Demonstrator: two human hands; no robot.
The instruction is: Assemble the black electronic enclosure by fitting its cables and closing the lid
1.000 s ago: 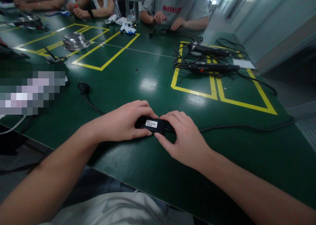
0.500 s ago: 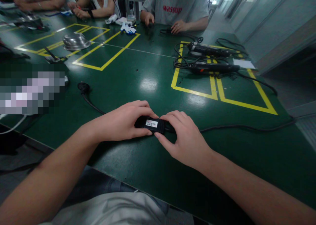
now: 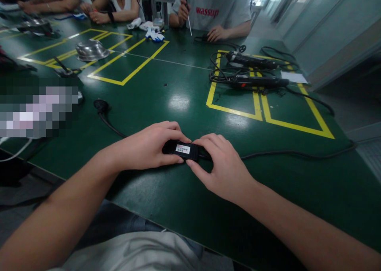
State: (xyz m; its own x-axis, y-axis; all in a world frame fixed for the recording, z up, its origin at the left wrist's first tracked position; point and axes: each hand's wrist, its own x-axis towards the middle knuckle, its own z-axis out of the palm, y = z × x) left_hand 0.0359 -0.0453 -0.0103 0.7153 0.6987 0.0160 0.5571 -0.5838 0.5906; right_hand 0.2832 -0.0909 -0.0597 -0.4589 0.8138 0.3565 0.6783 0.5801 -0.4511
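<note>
A small black box (image 3: 183, 149) with a white printed label lies on the green table (image 3: 166, 195) in front of me. My left hand (image 3: 149, 146) pinches its left part between thumb and fingers. On the right end, my right hand (image 3: 224, 166) grips the same box with thumb and fingertips. A black cable (image 3: 291, 152) runs from the box under my right hand toward the table's right edge. Beyond my left hand, another length of cable ends in a black plug (image 3: 101, 105).
Two black corded tools (image 3: 258, 81) lie on yellow tape outlines at the back right. A metal bowl (image 3: 91, 50) and white-blue gloves (image 3: 154, 35) are farther back. Across the table, a person in a grey shirt (image 3: 212, 9) holds a screwdriver (image 3: 187, 9). A blurred patch covers the left side.
The person across the table has raised a screwdriver, its shaft now pointing down. Both my hands and the black box have stayed in place.
</note>
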